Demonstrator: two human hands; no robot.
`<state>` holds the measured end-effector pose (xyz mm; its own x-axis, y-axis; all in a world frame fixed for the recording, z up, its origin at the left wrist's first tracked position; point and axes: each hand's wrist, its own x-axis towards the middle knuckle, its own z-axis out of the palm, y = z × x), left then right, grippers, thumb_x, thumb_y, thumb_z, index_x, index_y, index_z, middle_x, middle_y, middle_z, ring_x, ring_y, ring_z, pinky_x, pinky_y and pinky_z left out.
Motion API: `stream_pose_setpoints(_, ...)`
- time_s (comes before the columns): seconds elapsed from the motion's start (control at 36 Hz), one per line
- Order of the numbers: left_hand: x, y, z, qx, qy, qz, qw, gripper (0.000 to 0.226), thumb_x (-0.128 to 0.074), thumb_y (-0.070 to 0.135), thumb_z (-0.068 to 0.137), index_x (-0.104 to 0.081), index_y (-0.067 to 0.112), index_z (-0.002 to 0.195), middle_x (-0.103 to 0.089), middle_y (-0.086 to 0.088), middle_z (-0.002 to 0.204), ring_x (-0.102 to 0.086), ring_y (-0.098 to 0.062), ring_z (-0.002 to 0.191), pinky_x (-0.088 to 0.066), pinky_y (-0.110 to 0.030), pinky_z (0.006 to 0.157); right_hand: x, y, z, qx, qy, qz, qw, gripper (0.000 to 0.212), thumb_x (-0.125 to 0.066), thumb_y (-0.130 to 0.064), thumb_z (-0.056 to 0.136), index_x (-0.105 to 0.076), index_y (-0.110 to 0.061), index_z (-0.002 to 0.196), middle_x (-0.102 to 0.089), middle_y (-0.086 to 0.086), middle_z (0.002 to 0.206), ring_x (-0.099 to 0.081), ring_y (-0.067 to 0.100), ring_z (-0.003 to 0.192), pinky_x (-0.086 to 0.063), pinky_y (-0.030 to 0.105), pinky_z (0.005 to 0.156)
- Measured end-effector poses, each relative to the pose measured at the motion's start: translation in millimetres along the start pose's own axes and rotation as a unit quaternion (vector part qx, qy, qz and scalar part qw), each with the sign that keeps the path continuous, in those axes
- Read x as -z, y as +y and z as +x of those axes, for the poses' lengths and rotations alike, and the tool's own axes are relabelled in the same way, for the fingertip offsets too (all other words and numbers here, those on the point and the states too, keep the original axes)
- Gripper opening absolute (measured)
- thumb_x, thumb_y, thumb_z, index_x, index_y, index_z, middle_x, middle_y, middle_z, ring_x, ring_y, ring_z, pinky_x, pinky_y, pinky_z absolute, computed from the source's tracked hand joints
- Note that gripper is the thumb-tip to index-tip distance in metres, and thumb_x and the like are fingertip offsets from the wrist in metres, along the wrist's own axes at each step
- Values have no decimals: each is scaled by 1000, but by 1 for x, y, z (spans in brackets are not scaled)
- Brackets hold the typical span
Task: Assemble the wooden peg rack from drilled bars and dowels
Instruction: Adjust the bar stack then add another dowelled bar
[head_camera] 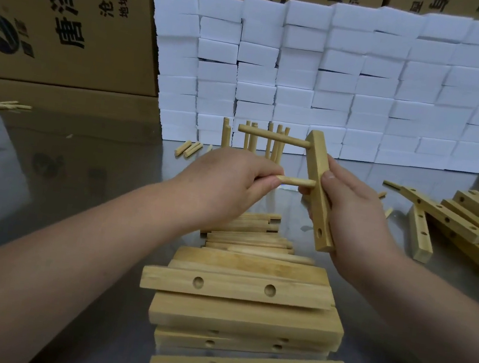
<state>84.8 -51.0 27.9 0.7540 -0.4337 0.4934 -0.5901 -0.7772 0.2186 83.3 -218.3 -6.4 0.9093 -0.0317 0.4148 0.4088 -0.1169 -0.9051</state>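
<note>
- The drilled bar (319, 192) is held in the air, tilted from upright, and is gripped from behind by the right hand (353, 208).
- An upper dowel (274, 136) is seated near the bar's top and juts out to its left.
- A second dowel (296, 181) is pinched by the left hand (232, 180); its end meets the bar's middle, how deep cannot be told.
- Below the bar, loose dowels (255, 239) and stacked bars (236, 287) are laid on the steel table (82, 160).
- More bars (455, 222) are piled to the bar's right.
- Behind the bar, white foam blocks (336, 81) and cardboard boxes (65, 15) are stacked.
</note>
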Motion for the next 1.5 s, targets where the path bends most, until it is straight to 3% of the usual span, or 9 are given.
stream_pose_setpoints(0.22,-2,2,-1,32,-13,-59,998,28,-45,33,95,-67,17,100,-59,4,65,-50,-8,61,-43,-27,61,-1,3,-2,8,13,-11,1000,53,-37,-22,98,-63,-62,75,-69,-17,77,-62,18,95,-45,47,97)
stream_pose_setpoints(0.47,-4,5,0,99,-30,-180,978,27,-46,29,96,-60,37,75,-51,22,47,-42,3,44,-31,-8,42,1,8,0,7,30,11,999,38,-40,-24,98,-48,-31,135,-68,-21,77,-63,24,92,-49,43,93)
stream_pose_setpoints(0.56,-2,4,0,128,-34,-207,969,30,-46,33,96,-63,37,72,-68,15,68,-40,2,48,-36,-15,50,1,8,-1,12,29,-2,999,38,-40,-25,98,-47,-34,134,-68,-22,78,-64,20,89,-50,42,92)
stream_pose_setpoints(0.61,-3,3,0,138,-42,-237,961,29,-45,32,96,-64,34,74,-50,37,76,-35,13,82,-33,-15,50,0,9,-1,14,26,-10,1000,38,-40,-26,98,-48,-35,134,-68,-22,82,-64,18,92,-48,42,94)
stream_pose_setpoints(0.72,-4,3,2,134,-50,-214,966,27,-45,34,96,-65,34,77,-29,28,88,-55,17,68,-34,-6,47,2,9,2,10,19,-16,1000,35,-38,-25,99,-56,-49,117,-69,-20,84,-63,12,95,-46,39,96)
stream_pose_setpoints(0.81,-3,-1,5,132,-59,-172,974,29,-44,39,95,-64,36,75,-68,4,91,-59,-12,70,-41,-21,59,0,12,2,0,20,-35,999,52,-37,-23,99,-60,-64,78,-69,-12,79,-60,10,86,-47,38,88)
stream_pose_setpoints(0.97,-5,-14,9,181,-30,-202,962,27,-32,41,97,-56,39,86,-62,12,80,-56,-10,66,-47,-24,61,2,23,7,-66,86,4,994,37,-38,-21,98,-66,-32,77,-70,0,84,-62,33,97,-49,51,89)
stream_pose_setpoints(1.11,-13,-35,9,192,-76,-62,976,29,-35,27,96,-64,32,100,-59,15,100,-49,5,65,-37,-18,55,10,33,15,-118,146,30,982,26,-39,-20,99,-64,-21,91,-67,-10,63,-64,23,80,-50,22,52)
stream_pose_setpoints(1.5,-37,-52,0,209,-193,4,959,31,-48,27,94,-58,27,123,-58,5,122,-51,-10,97,-38,-23,80,4,38,12,-152,69,3,986,31,-38,-22,99,-66,-28,89,-69,-2,88,-56,22,83,-44,47,92)
